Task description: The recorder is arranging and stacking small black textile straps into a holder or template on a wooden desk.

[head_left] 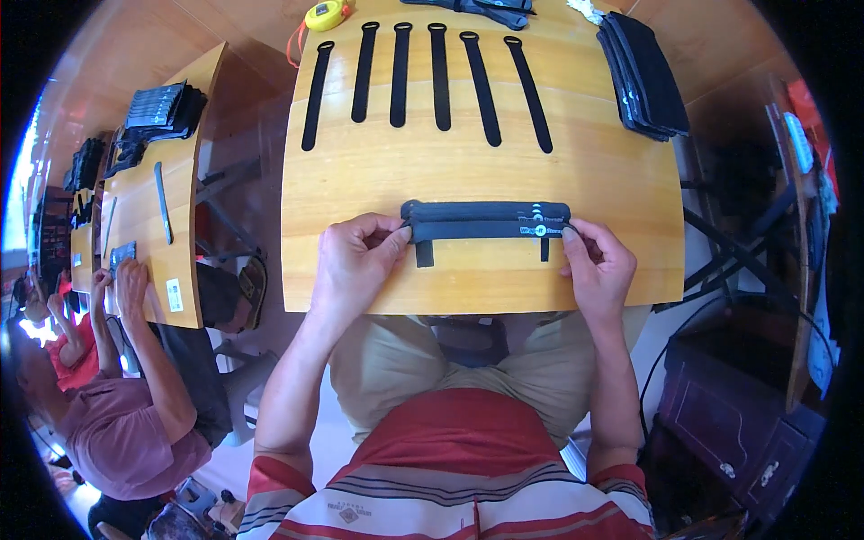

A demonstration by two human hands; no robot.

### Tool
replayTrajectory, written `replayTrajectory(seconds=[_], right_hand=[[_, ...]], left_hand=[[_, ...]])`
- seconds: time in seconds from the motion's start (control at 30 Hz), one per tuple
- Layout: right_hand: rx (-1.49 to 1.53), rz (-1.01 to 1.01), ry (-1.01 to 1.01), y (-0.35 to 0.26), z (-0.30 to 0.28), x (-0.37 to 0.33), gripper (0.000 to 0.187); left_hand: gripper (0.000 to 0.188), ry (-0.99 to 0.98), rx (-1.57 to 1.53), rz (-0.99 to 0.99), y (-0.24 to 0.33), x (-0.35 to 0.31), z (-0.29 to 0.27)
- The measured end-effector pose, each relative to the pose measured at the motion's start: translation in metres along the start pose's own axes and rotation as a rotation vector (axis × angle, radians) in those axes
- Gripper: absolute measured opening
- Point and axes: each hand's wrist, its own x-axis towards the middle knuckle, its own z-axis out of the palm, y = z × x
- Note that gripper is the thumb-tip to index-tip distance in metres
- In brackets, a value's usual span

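Near the front edge of the table lies a stack of black fabric straps (477, 223), set crosswise, with white markings near its right end. My left hand (355, 256) pinches its left end between thumb and fingers. At the opposite end my right hand (601, 263) does the same. Two short black tabs (425, 253) stick out from under the stack toward me. Beyond it, several single black straps (439, 79) lie in a spread row, each with a looped end facing away.
A pile of black straps (643, 76) sits at the table's (360, 184) right edge. A yellow tape measure (326, 14) and more black pieces (477, 9) are at the far edge. To the left, a co-worker (135, 423) works at another table (175, 261) holding strap piles.
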Motion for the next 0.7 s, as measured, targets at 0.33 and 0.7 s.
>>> replayTrajectory(seconds=[0.33, 0.7], right_hand=[[-0.019, -0.036, -0.009, 0.0021, 0.0000, 0.0004, 0.015], [-0.029, -0.022, -0.018, 0.0014, 0.0001, 0.0019, 0.015]], left_hand=[[0.012, -0.010, 0.059, -0.024, 0.0004, 0.0029, -0.0027], [0.013, 0.007, 0.021, -0.040, -0.0011, 0.0052, -0.0004]])
